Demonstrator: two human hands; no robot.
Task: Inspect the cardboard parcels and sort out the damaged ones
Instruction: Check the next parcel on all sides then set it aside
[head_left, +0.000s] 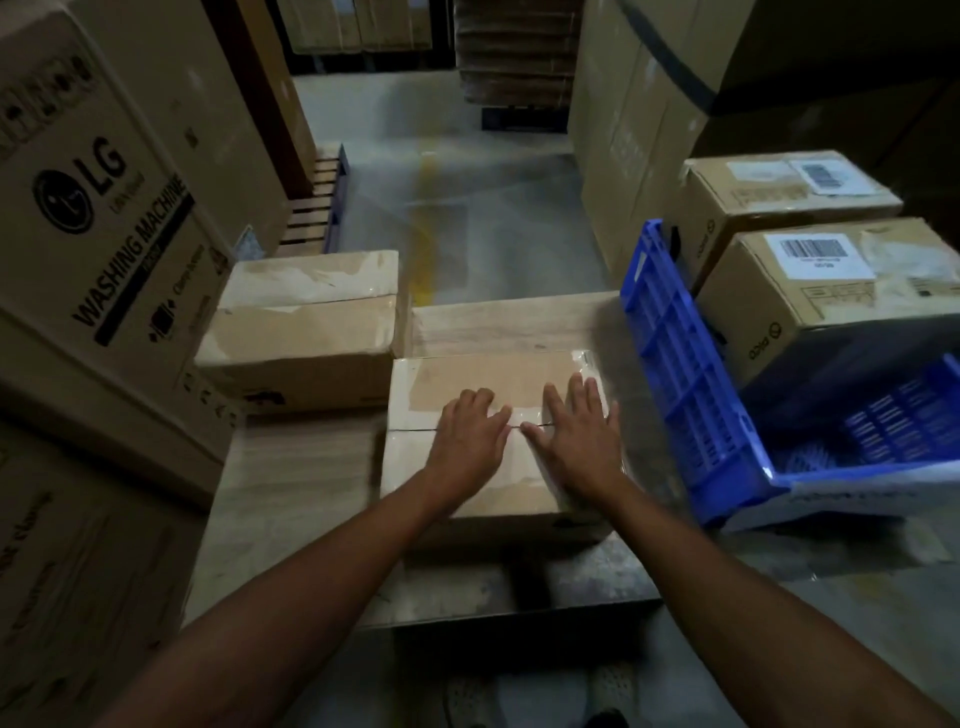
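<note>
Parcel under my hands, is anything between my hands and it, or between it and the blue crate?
Nothing visible. The left hand and right hand lie flat on the taped parcel; only bare table lies between it and the blue crate to its right.

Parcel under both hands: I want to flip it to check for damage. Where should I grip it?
Probably by its two short end walls, one of the hands coming in from each side: the parcel lies flat and wide on the table, and the left hand and right hand rest on its top only. The blue crate leaves less room on the right.
</note>
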